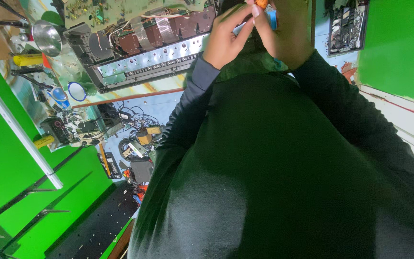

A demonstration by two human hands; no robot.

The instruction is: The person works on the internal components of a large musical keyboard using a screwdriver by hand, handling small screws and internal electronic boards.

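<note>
Head camera, tilted steeply down our own chest: at the very top edge of the frame we pinch a small orange object (262,3), mostly cut off, between the fingertips of both hands. Our left hand (226,36) curls its fingers up to it, and our right hand (283,33) closes round it from the other side, so each grip is drawn tight on the piece, though how much of it lies inside we cannot tell. A sliver of something blue (273,19) shows between the hands. Work this fine, we judge, goes best with wrists braced together and the piece kept close over the tabletop.

Just beyond the left hand lies an opened amplifier chassis (140,52), its brushed metal strip dotted with screw holes, brown components and flat ribbon cables above it, a green circuit board (120,9) over that. Our dark, soft sleeves and jumper (274,163) fill the middle. Left of them sit a shiny metal funnel (47,37), a yellow-handled tool (27,60), tangled wires and bright green walls (396,43).
</note>
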